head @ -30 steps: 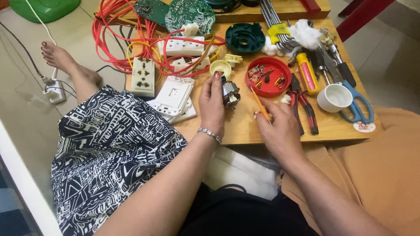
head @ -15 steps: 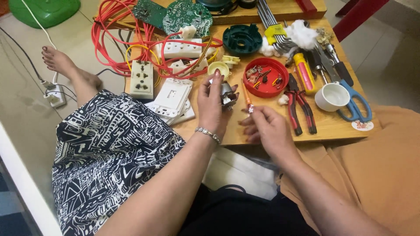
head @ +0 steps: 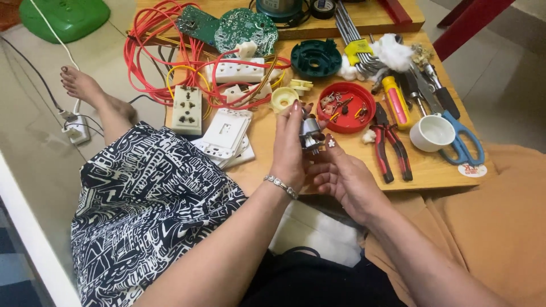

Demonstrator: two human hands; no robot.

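My left hand [head: 288, 149] holds a small metal motor part [head: 311, 133] upright above the near edge of the low wooden table [head: 432, 169]. My right hand [head: 341, 172] meets it from the right, with thumb and fingers touching the lower side of the part. Whether the right fingers pinch anything small is hidden. A bracelet sits on my left wrist. Just behind the hands lies a red round lid [head: 347, 106] with several small screws and bits in it.
On the table lie red-handled pliers [head: 391, 149], a white cup [head: 431, 133], blue scissors [head: 462, 143], a yellow-red screwdriver [head: 396, 101], white switch plates [head: 226, 133], a socket [head: 187, 109], red wires [head: 149, 50], green circuit boards [head: 245, 27], and a green plastic ring [head: 315, 58]. A bare foot [head: 85, 88] rests at left.
My right hand has moved left from beside the red lid to join my left hand at the motor part. The left hand keeps holding the part.
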